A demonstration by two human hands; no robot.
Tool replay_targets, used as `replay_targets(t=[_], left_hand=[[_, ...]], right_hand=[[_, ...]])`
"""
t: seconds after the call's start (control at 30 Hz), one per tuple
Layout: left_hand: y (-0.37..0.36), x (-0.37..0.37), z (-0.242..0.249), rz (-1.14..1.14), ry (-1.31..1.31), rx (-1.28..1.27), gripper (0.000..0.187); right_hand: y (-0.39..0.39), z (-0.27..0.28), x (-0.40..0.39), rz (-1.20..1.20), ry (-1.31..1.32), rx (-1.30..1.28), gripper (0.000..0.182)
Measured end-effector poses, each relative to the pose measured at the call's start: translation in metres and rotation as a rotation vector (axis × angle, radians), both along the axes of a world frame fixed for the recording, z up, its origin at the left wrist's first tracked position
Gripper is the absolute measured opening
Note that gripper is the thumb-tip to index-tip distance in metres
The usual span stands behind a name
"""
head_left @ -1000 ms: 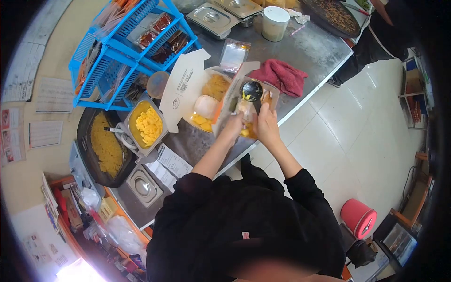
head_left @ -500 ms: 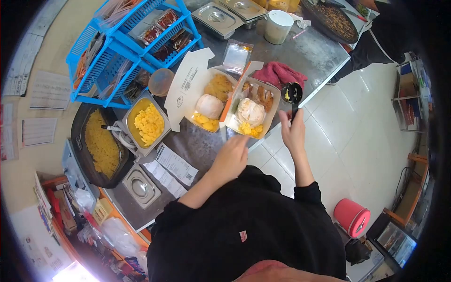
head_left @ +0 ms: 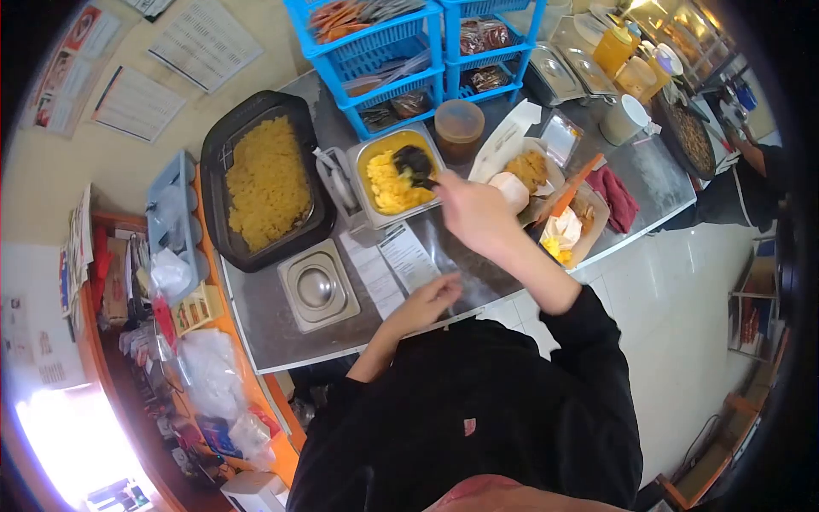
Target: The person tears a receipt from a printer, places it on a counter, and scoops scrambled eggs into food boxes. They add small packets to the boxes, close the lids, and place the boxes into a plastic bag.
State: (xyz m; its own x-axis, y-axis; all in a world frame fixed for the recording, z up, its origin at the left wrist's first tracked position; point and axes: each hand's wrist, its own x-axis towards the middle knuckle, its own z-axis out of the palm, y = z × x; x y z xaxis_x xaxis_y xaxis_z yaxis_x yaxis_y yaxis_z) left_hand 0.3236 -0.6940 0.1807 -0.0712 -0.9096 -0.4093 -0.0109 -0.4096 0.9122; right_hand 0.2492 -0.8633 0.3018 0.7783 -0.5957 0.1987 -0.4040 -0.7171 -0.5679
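My right hand (head_left: 473, 213) grips the handle of a black serving spoon (head_left: 413, 162). The spoon's bowl rests in yellow scrambled egg (head_left: 388, 192) inside a square metal pan (head_left: 365, 198). Low over the counter's front edge, my left hand (head_left: 429, 304) is empty, its fingers loosely apart, close to a printed receipt (head_left: 408, 256). Right of my right hand are two open takeaway boxes, partly hidden by that arm. One holds a white round item (head_left: 511, 193) and a golden-brown piece (head_left: 527, 172); the other, with an orange flap (head_left: 577, 184), holds a white item (head_left: 563, 230) and egg.
A black tray of yellow rice (head_left: 269, 183) and a metal lid (head_left: 318, 286) lie left. Blue basket racks (head_left: 375, 64) stand behind, beside a lidded tub (head_left: 459, 130). A red cloth (head_left: 612, 198) lies right. Another person's arm (head_left: 751, 154) is far right.
My right hand has swung left with the spoon, from beside the boxes to the egg pan. My left hand has drawn back from the boxes. The view has turned left.
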Motion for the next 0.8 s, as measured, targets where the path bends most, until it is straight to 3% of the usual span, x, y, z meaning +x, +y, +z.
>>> replay_targets(t=[0.07,0.17,0.23,0.3,0.4,0.63,0.73,0.8], left_hand=[[0.010,0.016,-0.029,0.259,0.137,-0.097,0.046],[0.002,0.027,-0.018,0.665,0.196,-0.163,0.053],[-0.008,0.041,-0.013,0.785,0.294,-0.133,0.057],[-0.013,0.053,-0.014,0.875,0.391,-0.160,0.055],[-0.014,0.066,-0.013,0.811,0.411,-0.150,0.058],[-0.008,0.071,-0.007,0.715,0.400,-0.117,0.062],[-0.011,0.071,-0.007,0.719,0.385,-0.092,0.063],[-0.010,0.069,-0.003,0.715,0.385,-0.094,0.063]], right_hand=[[-0.003,-0.050,0.056,-0.031,0.183,-0.208,0.015],[-0.016,-0.109,0.104,-0.051,0.318,-0.302,0.013],[-0.021,-0.128,0.116,0.017,0.369,-0.311,0.013],[-0.018,-0.111,0.111,0.087,0.373,-0.190,0.015],[-0.020,-0.094,0.105,0.072,0.360,0.002,0.015],[-0.045,-0.113,0.080,0.026,0.014,0.406,0.021],[-0.035,-0.109,0.080,-0.084,0.111,0.123,0.020],[-0.022,-0.109,0.089,-0.039,0.209,0.081,0.019]])
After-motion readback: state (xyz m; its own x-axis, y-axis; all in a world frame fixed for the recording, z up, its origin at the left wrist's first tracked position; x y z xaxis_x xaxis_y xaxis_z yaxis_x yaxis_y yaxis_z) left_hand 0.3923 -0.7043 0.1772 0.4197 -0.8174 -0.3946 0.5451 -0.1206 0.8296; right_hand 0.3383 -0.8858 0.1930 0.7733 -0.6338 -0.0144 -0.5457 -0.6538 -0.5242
